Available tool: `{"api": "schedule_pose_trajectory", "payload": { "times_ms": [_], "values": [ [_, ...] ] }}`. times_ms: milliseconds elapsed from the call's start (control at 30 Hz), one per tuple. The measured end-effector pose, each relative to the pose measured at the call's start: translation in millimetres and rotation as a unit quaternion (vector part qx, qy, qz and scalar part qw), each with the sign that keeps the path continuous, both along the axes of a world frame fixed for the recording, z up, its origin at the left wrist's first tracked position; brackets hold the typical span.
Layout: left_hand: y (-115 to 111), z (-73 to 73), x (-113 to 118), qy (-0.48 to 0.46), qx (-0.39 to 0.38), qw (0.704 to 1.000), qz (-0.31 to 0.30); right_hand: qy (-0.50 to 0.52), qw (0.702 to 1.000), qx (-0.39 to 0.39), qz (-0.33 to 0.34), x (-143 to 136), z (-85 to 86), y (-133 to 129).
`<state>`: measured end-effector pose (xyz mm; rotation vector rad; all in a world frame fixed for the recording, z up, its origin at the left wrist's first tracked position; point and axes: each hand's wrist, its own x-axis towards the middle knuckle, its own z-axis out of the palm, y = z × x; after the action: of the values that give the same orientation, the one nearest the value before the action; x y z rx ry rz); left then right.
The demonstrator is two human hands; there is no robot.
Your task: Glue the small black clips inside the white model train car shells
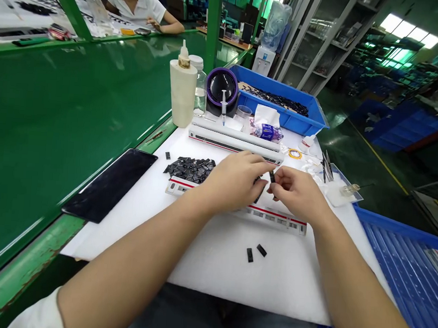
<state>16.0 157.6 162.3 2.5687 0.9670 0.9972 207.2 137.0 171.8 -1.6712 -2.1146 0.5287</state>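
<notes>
My right hand [295, 192] is closed, with a small black rectangular piece [272, 176] pinched at its fingertips. Just to its left, my left hand [236, 180] curls inward, its index fingertip close to that piece. Something dark shows between the left thumb and fingers, too hidden to make out. Beneath both hands lies a long white model train car shell [277, 219] with a red stripe and window openings, its middle covered by my left hand. A heap of similar black pieces [192, 169] sits left of my left hand. Two loose black pieces [250, 255] lie nearer me.
Behind the hands lies a second white shell [235, 141]. Further back stand a cream squeeze bottle [182, 94], a syringe [223, 107], a tissue pack [267, 130] and a blue bin [283, 106]. A black tablet-like panel [110, 184] is left; tweezers [328, 166] lie right.
</notes>
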Motion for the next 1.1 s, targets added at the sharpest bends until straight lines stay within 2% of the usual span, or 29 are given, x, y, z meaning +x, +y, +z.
{"api": "schedule_pose_trajectory", "payload": {
  "times_ms": [67, 200, 233, 333, 400, 600, 700, 833, 900, 967, 1100],
  "values": [
    [-5, -0.2, 5, 0.015, 0.034, 0.999, -0.018, 0.042, 0.998, 0.048, 0.007, 4, -3.9, -6],
    [-10, 1.1, 8, -0.011, 0.063, 0.996, 0.069, 0.041, 0.993, 0.1, 0.046, 6, -7.6, -14],
    [-10, 1.0, 8, -0.007, 0.066, 0.996, 0.067, 0.038, 0.992, 0.108, 0.053, 6, -7.7, -14],
    [-9, -0.4, 10, 0.021, 0.081, 0.997, 0.005, 0.023, 0.988, 0.142, 0.059, 7, -7.7, -16],
    [-10, -1.2, 12, 0.006, 0.09, 0.996, 0.0, 0.035, 0.983, 0.175, 0.049, 7, -7.4, -17],
    [-14, 2.3, 14, -0.09, 0.032, 0.993, 0.07, 0.166, 0.954, 0.246, 0.03, 5, -4.8, -19],
    [-13, 2.5, 13, -0.094, 0.03, 0.992, 0.073, 0.194, 0.949, 0.246, 0.038, 4, -4.6, -19],
    [-11, 0.4, 11, -0.059, 0.081, 0.995, 0.006, 0.23, 0.949, 0.215, 0.034, 4, -6.7, -20],
    [-13, 1.2, 12, -0.054, 0.099, 0.994, 0.009, 0.271, 0.94, 0.208, 0.013, 4, -7.3, -21],
    [-16, 4.0, 13, -0.061, 0.077, 0.995, 0.034, 0.312, 0.928, 0.203, -0.012, 4, -6.6, -23],
    [-22, 11.8, 16, -0.099, -0.043, 0.992, 0.067, 0.383, 0.91, 0.159, -0.021, 3, -3.7, -25]
  ]
}}
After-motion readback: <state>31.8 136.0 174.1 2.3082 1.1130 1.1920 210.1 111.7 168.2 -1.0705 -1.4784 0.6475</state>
